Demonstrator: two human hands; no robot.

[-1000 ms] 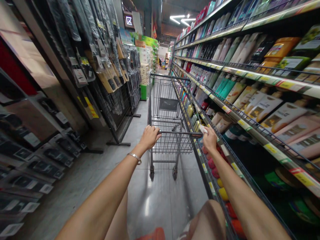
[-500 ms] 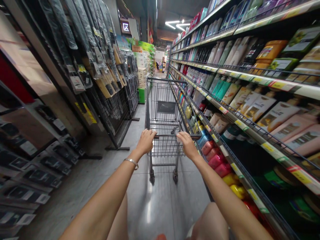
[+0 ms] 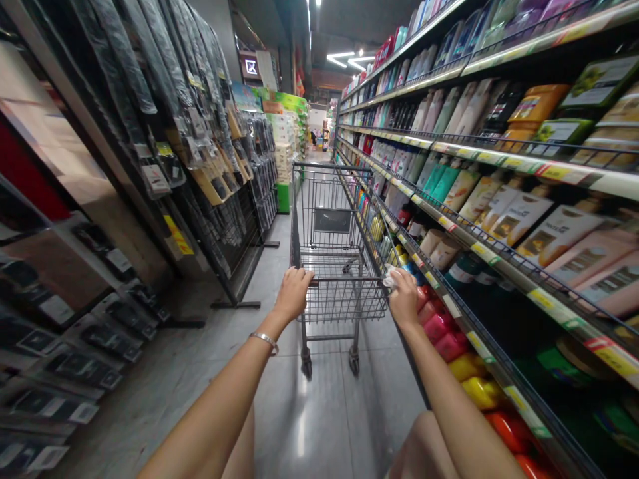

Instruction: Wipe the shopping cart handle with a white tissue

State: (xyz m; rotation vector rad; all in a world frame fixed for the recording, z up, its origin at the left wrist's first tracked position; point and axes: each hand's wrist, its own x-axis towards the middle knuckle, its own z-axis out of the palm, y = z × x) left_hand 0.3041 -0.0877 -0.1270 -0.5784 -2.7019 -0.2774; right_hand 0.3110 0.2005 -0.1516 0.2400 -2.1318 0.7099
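A wire shopping cart (image 3: 332,303) stands straight ahead of me in the aisle, with its bare basket facing me. My left hand (image 3: 294,293) is closed around the left end of the cart's handle (image 3: 344,282); a silver bracelet (image 3: 267,341) circles that wrist. At the handle's right end, my right hand (image 3: 403,296) is closed on a crumpled white tissue (image 3: 390,276). The tissue pokes out past the fingertips, against the handle or just beside it; I cannot tell how firmly it touches.
Tall shelves (image 3: 479,249) packed with bottles and tubs run close along the right. On the left are a black rack (image 3: 234,246) of packaged goods and hanging packets (image 3: 94,313). A green and white stack (image 3: 284,153) stands farther ahead. Grey floor tiles (image 3: 279,399) lie between.
My right hand has slid right along the handle to its end, and the white tissue shows more plainly. My left hand keeps its hold. The cart sits slightly lower in view.
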